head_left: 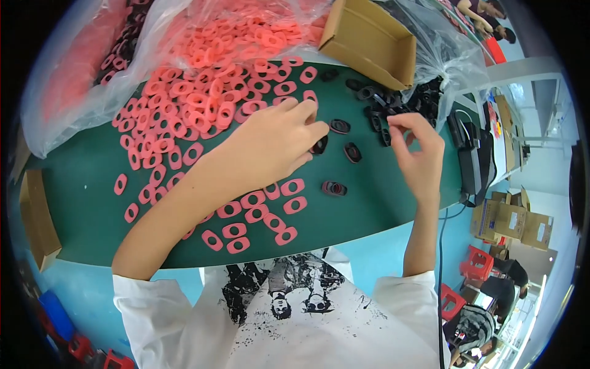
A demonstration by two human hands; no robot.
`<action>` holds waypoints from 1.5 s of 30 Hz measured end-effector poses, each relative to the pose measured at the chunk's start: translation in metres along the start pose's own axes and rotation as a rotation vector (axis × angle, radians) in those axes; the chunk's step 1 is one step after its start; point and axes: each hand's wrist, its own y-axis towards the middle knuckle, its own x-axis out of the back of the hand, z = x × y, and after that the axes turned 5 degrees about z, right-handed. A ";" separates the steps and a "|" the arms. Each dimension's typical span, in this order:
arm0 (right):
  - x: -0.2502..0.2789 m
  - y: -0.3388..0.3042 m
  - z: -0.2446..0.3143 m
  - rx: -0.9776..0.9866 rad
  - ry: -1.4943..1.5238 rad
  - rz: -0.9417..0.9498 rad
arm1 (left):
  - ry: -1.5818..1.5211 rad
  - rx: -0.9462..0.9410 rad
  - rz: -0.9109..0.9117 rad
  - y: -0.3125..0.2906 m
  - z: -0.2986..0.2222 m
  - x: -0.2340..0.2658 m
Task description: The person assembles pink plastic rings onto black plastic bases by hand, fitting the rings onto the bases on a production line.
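Note:
My left hand [284, 140] reaches over the middle of the green table with its fingers curled around a small black oval part [319, 145], mostly covered by the fingers. Close to its fingertips lie another black oval part [340, 126] and a black part with a reddish edge [352, 152]. A similar dark part [334, 188] rests nearer to me. Beside the pile of black parts [372, 117], my right hand [419, 150] has thumb and index finger bent together; whatever is between the tips is too small to make out. Loose pink oval rings [253, 199] lie beneath and around my left forearm.
A large heap of pink rings [203, 92] spills from clear plastic bags [161, 31] at the far left. An open cardboard box [369, 43] stands at the back. A dark device [470, 154] with a cable sits along the right edge; a cardboard piece [40, 215] is at the left.

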 end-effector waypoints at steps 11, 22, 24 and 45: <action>-0.025 -0.036 -0.040 -0.052 -0.177 -0.053 | -0.002 -0.115 0.102 0.020 0.008 0.006; -0.007 -0.042 -0.015 -0.157 -0.093 0.168 | 0.204 -0.265 0.070 0.019 0.022 -0.006; -0.007 -0.042 -0.016 -0.149 -0.080 0.191 | 0.241 -0.255 0.102 0.020 0.022 -0.007; -0.034 -0.032 0.070 0.377 0.033 0.326 | 0.138 -0.136 0.121 0.021 0.002 -0.020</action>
